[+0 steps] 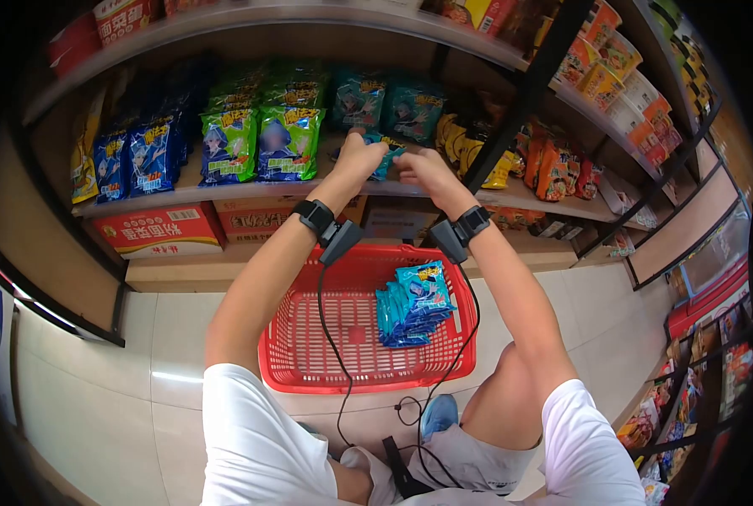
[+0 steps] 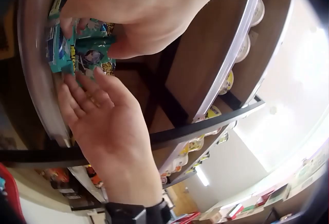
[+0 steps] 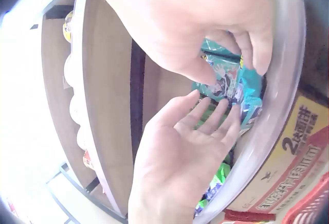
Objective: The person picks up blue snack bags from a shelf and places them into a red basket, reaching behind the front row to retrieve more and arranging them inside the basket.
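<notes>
Shelf (image 1: 292, 189): L hand (image 1: 361, 158) & R hand (image 1: 434, 175) loosely spread, no grip seen; teal pkts (image 1: 383, 168) btwn may fall if nudged.

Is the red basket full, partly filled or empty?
Partly filled: teal packets lie on one side of the red basket; much of its floor shows bare.

Wooden shelf (image 1: 189, 175) with blue packets (image 1: 150, 156), green packets (image 1: 288, 145), teal packets (image 1: 359, 99), tiled floor (image 1: 182, 337) under red basket (image 1: 309, 341)
</notes>
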`<state>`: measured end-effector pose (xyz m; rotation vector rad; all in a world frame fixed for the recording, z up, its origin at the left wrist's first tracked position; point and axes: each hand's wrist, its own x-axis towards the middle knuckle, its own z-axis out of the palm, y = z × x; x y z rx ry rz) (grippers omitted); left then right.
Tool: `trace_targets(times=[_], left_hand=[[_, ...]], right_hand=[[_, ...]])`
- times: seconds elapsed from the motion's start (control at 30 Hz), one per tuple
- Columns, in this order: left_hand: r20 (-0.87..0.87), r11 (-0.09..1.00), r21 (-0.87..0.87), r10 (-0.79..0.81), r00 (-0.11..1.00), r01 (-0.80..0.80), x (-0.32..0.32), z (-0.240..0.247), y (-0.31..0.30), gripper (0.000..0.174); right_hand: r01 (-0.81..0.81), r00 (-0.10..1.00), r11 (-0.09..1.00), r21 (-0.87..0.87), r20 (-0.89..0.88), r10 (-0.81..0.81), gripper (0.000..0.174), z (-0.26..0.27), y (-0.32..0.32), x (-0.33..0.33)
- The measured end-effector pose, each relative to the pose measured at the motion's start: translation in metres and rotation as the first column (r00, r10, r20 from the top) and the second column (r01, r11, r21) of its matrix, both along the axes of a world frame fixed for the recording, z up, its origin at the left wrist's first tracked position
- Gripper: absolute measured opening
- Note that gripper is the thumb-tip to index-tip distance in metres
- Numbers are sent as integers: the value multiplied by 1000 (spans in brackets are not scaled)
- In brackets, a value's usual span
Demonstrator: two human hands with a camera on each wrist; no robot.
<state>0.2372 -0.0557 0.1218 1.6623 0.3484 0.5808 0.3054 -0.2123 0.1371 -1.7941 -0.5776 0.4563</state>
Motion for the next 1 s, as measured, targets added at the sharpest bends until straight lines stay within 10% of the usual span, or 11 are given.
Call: trace_targets(times=[0.23, 0.4, 0.63, 1.0], left_hand=[[-40, 694, 703, 258, 965, -156, -15, -3, 29, 57], [-170, 859, 508, 25, 985, 66, -11, -8, 36, 53], [-108, 960, -270, -105, 989, 72, -15, 1, 38, 39], [-156, 845, -255, -517, 842, 471, -43, 11, -6, 62]], right_hand=[[54, 996, 997, -52, 68, -50, 52, -5, 14, 3], [131, 984, 991, -14, 120, -129, 54, 1, 33, -18], [104, 935, 993, -55, 346, -79, 42, -3, 20, -17], [34, 985, 999, 18, 170, -37, 42, 39, -97, -80]])
